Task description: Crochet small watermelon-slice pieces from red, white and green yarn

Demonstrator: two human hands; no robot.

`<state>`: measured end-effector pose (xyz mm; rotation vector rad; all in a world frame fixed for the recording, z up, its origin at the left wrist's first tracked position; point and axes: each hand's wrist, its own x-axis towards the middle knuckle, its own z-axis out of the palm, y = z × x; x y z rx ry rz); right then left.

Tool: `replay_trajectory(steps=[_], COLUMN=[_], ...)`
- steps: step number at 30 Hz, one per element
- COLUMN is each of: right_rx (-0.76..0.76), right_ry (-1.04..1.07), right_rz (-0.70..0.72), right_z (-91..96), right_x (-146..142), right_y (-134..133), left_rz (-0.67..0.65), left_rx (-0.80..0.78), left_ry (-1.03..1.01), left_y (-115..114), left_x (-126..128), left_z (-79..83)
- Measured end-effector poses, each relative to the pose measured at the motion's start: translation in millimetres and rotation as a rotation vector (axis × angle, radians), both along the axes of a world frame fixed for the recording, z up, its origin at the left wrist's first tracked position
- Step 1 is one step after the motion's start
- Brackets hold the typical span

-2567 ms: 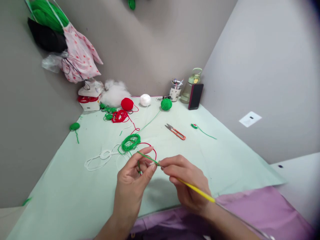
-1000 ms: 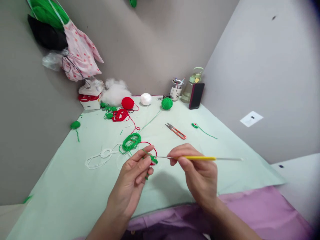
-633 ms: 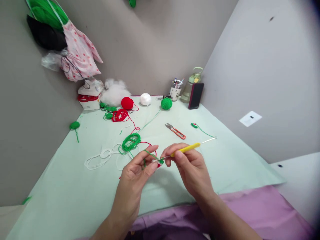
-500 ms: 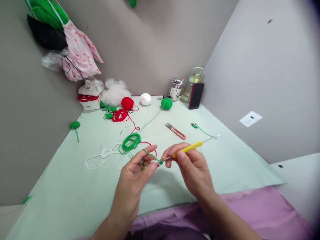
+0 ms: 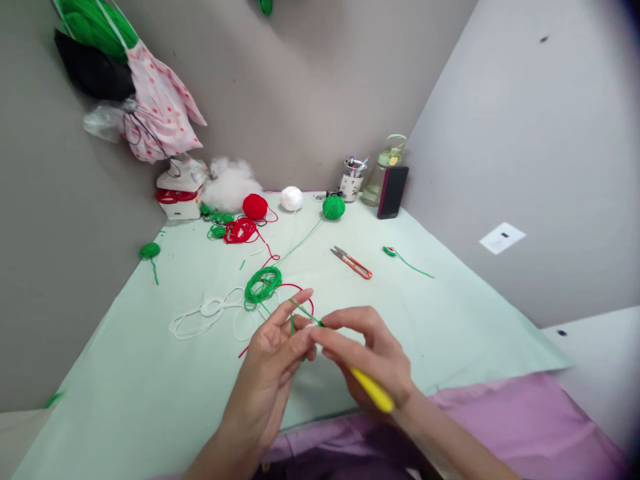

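Note:
My left hand (image 5: 273, 363) pinches a small crochet piece (image 5: 312, 325), white and green where it shows; most of it is hidden by fingers. Green yarn (image 5: 303, 309) runs over the raised left index finger to the work. My right hand (image 5: 375, 353) is closed around a crochet hook (image 5: 373, 390), whose yellow handle slants down beneath the palm. The right thumb and index fingertips meet at the edge of the piece. Just beyond the left hand lie a green yarn coil (image 5: 263, 284) and white yarn loops (image 5: 200, 317).
Orange-handled thread snips (image 5: 351, 262) lie past my hands, with a small green piece (image 5: 389, 251) to their right. Along the back are red (image 5: 255, 206), white (image 5: 291, 199) and green (image 5: 333, 207) yarn balls, white stuffing (image 5: 230, 185), a pen cup (image 5: 353, 180), a bottle (image 5: 375, 181) and a phone (image 5: 393, 193).
The hook's handle has swung from pointing up and right to pointing down under my right palm. My right fingertips have closed in on the piece.

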<state>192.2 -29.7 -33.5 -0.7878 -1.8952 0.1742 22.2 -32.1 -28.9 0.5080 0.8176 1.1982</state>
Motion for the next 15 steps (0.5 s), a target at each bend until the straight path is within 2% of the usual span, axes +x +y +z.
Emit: replay_trajectory(steps=[3,6,8,11,13,15], right_rx=[-0.204,-0.324,-0.326,-0.210,-0.136,-0.101], right_ry=[0.349,0.492,0.447,0.252,0.136,0.109], right_rz=[0.105,0.185,0.174,0.080,0.043,0.032], right_z=[1.7,2.2,1.6,0.2,-0.4,-0.6], right_x=[-2.6,-5.8,-6.6,-4.1,-0.7,2.3], right_y=[6.1,12.5,12.8,6.5,1.9,0.6], left_rz=[-0.010,0.000,0.035,0.093,0.042,-0.029], left_rx=[-0.006,0.043,0.061,0.085,0.069,0.018], left_ry=[-0.032,0.052,0.107,0.118,0.057,-0.038], left_y=[3.1,1.1,-1.7,-3.1,-0.9,2.7], left_x=[-3.0,0.4,4.8,8.3,6.8,3.2], left_z=[3.4,4.6,3.7,0.3,-1.8,-2.7])
